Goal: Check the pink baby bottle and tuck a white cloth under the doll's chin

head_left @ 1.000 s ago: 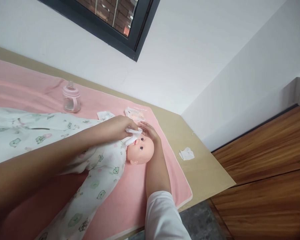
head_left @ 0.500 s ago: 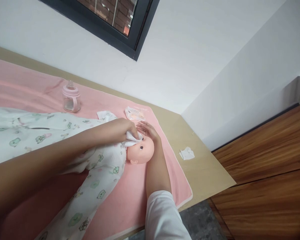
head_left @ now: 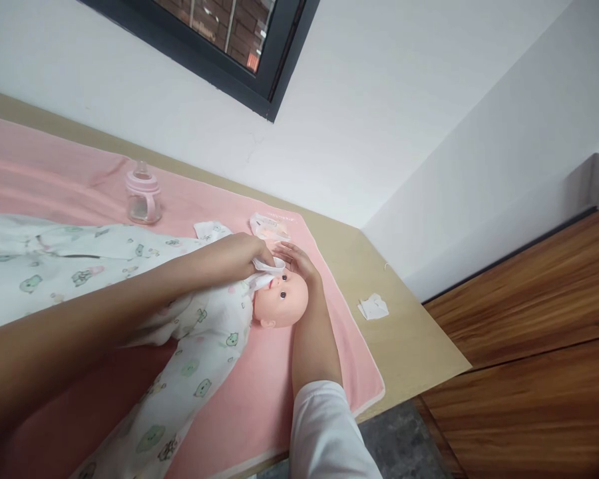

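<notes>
A baby doll (head_left: 287, 303) lies on its back, dressed in a white outfit (head_left: 194, 326) printed with green animals. Its bald head points right, with both eyes and the mouth showing. My left hand (head_left: 247, 254) is closed on a thin white wipe (head_left: 270, 266), just beside the doll's cheek and mouth. Around the far side of the head curves my right hand (head_left: 298, 258), fingers stretched out and apart from any grip; part of its palm is hidden by the head.
A pink baby bottle (head_left: 144, 199) stands on the pink blanket (head_left: 259, 399). Close to my hands lies a clear plastic packet (head_left: 269, 227). A folded white tissue (head_left: 373, 307) rests on the bare wooden tabletop (head_left: 409, 339). The wall and a dark-framed window (head_left: 267, 86) are behind.
My left hand has lifted the wipe slightly up and away from the doll's face, so its mouth now shows. My right hand stays by the head.
</notes>
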